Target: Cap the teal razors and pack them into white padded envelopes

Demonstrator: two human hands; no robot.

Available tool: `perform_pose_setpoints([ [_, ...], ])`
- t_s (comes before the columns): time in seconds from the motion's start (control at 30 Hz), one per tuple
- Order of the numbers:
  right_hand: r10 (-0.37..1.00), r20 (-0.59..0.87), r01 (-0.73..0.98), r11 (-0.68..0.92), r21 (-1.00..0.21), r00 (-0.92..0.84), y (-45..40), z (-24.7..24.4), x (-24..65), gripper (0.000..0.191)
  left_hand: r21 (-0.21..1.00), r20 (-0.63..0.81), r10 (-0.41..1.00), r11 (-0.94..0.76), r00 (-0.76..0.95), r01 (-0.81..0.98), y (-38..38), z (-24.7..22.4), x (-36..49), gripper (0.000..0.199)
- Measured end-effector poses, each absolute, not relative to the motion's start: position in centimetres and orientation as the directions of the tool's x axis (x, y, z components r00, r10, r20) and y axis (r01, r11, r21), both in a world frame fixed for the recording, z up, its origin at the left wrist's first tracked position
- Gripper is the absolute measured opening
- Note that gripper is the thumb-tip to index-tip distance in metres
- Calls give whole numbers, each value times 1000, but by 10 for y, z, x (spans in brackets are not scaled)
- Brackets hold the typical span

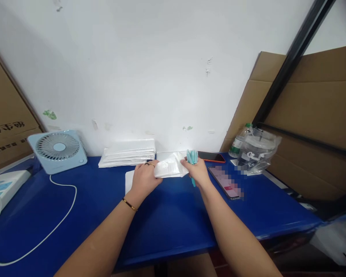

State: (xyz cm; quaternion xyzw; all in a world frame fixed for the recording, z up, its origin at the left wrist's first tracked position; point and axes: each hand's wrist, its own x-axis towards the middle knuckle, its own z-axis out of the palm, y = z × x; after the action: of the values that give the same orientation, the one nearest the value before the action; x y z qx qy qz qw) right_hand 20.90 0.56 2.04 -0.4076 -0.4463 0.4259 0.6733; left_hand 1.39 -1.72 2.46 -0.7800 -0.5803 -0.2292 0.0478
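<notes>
A white plastic packet (170, 166) is stretched between my two hands above the blue tabletop. My left hand (145, 176), with a ring and a bracelet, grips its left end. My right hand (198, 171) pinches the right end between thumb and fingers and also holds several light teal strips (192, 157), which stick out above and below the fingers. Behind my left hand lies a stack of flat white packets (127, 152) against the wall. Another flat white piece (128, 181) is partly hidden by my left hand.
A blue fan (57, 151) with a white cable and a power strip (2, 192) are at the left. Two phones (225, 182) (212, 157), a bottle (240, 142) and a bagged clear container (256, 152) are at the right. Cardboard (314, 115) stands beyond.
</notes>
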Motion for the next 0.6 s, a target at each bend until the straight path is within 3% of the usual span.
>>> perform_pose_setpoints([
  [0.1, 900, 290, -388, 407, -827, 326, 7, 31, 222, 18, 190, 392, 890, -326, 233, 926, -15, 25, 10, 29],
  [0.17, 894, 301, -585, 446, -677, 332, 6, 40, 231, 15, 213, 368, 891, -359, 266, 909, -15, 24, 11, 31],
  [0.27, 923, 294, -754, 374, -540, 247, 3, 49, 235, 17, 259, 324, 895, -394, 305, 882, -17, 24, 16, 28],
  [0.47, 936, 274, -694, 347, -631, 219, 1, 42, 215, 19, 424, 271, 912, -400, 308, 813, -24, 29, 24, 25],
  [0.6, 958, 277, -601, 261, -756, 67, -3, 32, 193, 22, 537, 283, 916, -397, 284, 744, -26, 28, 25, 30],
])
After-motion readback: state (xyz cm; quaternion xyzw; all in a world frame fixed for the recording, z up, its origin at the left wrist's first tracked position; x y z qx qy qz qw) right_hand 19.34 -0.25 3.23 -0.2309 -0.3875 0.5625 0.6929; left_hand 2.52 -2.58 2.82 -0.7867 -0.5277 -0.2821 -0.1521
